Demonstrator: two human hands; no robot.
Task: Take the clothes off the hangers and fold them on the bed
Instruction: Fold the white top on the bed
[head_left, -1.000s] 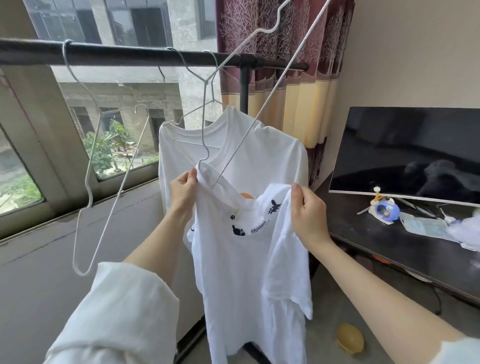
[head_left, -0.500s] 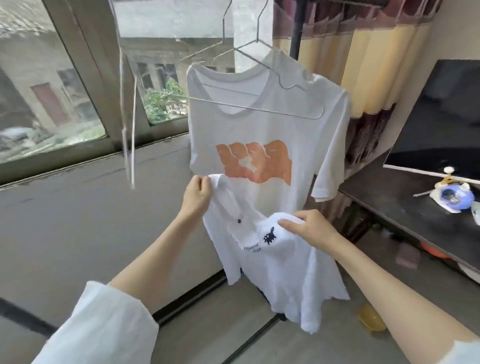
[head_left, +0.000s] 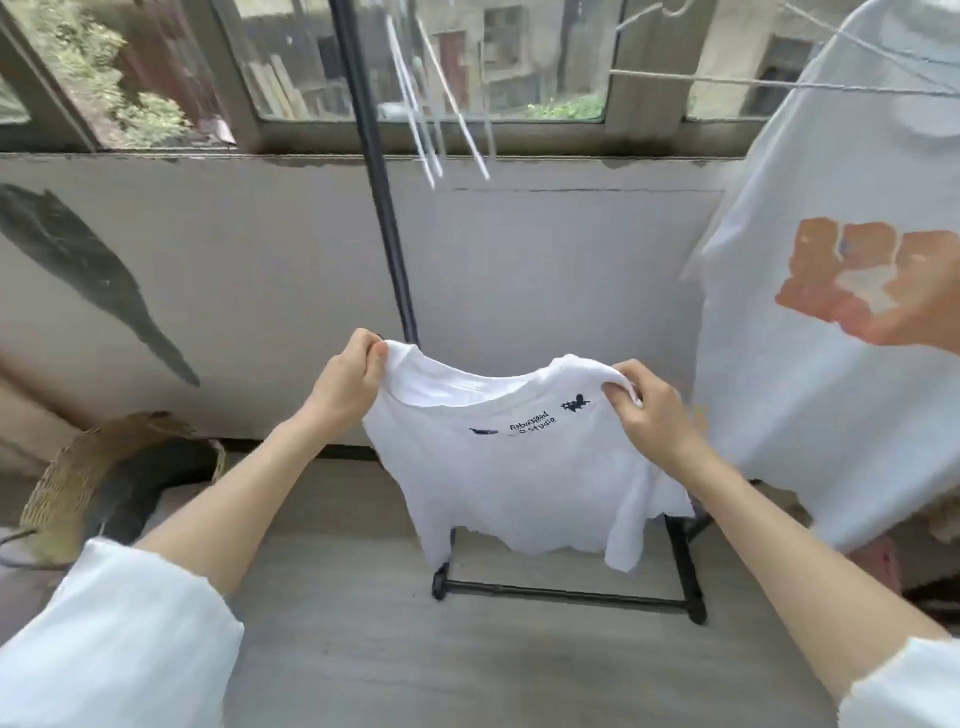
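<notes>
Grey floor and a pale wall under a row of windows frame the scene, and in front of them the person holds a small white T-shirt (head_left: 519, 467) up by its shoulders. Their left hand (head_left: 345, 387) pinches the fabric at one shoulder seam, fingers curled tight over the edge; their right hand (head_left: 647, 410) has the other shoulder bunched in a closed grip. Holding it this way, hands apart and level, lets the shirt hang open and flat with the neckline sagging between them and the small dark print facing the person, which looks like a way to square it up before folding. No hanger is in it now, so I'd judge this one is off and ready to be carried to the bed, which I can't see from here.

Just behind the shirt stands the black clothes rack (head_left: 384, 234), its upright rising between the hands and its foot bar on the floor below the hem. Bare white hangers (head_left: 441, 119) dangle near the window. To the right, close beside the right hand, a larger white T-shirt with an orange print (head_left: 857, 280) hangs on its wire hanger (head_left: 779, 85), waiting its turn. A woven basket (head_left: 78, 493) sits low at the left
</notes>
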